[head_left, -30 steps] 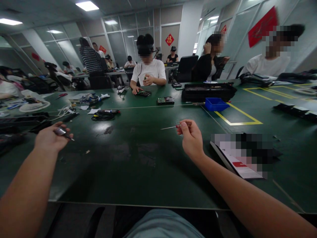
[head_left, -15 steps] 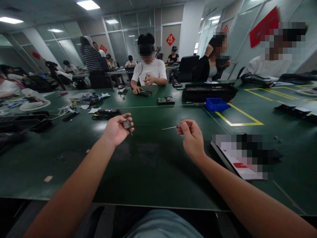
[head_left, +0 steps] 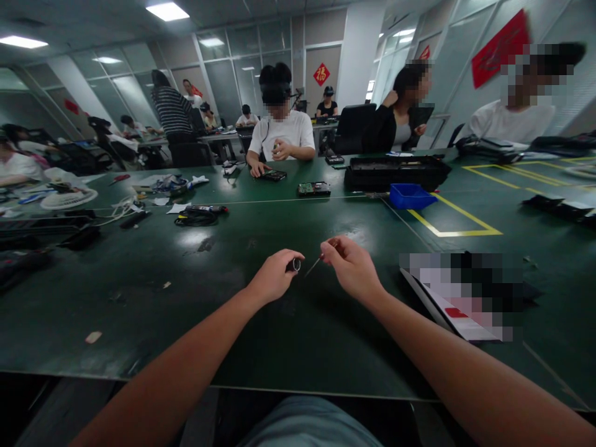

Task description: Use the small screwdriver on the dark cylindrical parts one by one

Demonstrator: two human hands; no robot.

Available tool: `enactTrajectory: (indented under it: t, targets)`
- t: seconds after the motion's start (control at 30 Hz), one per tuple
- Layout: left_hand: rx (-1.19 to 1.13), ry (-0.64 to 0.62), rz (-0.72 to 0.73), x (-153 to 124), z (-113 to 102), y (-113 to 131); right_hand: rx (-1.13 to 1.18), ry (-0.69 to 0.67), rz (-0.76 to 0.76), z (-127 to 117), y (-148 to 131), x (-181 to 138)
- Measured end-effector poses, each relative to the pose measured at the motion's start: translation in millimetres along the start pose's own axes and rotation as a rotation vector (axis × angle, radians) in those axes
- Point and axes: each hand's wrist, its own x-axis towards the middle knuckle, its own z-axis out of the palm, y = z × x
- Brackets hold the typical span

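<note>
My left hand is closed around a small dark cylindrical part, whose round end with a bright rim faces right. What kind of part it is cannot be made out. In my right hand is a screwdriver, its handle mostly hidden by the fingers. The thin metal shaft slants down and left, its tip close to the cylinder's rim. Whether tip and rim touch is unclear. Both hands are above the green table.
To the right lies a white box or booklet, partly blurred. Farther back are a blue bin, a long black tray, a circuit-board device and a coiled black cable. Opposite sits a person in white.
My left hand has moved right and slightly down with the cylindrical part, turning its end toward the screwdriver. The screwdriver shaft has swung from nearly level to pointing down-left.
</note>
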Motion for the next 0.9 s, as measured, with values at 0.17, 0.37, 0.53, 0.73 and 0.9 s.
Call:
enactTrajectory:
  t: [0.17, 0.37, 0.53, 0.73, 0.9]
  targets:
    - [-0.006, 0.059, 0.005, 1.6, -2.6, -4.7, 0.130, 0.111, -0.045, -1.7, -0.2, -0.1]
    - [-0.004, 0.092, 0.008, 2.7, -3.1, -11.9, 0.228, 0.096, -0.073, 1.2, 3.8, -0.1]
    - [-0.025, 0.074, 0.040, 2.6, -2.3, -14.4, 0.179, 0.055, -0.042, 2.7, 0.7, -1.8]
    - [-0.063, 0.119, -0.015, 2.5, -2.5, -15.9, 0.022, 0.073, -0.041, -1.6, -2.0, -2.1]
    - [-0.028, 0.082, 0.034, 2.2, -3.5, -18.6, -0.185, 0.111, -0.077, -4.8, -2.0, -1.5]
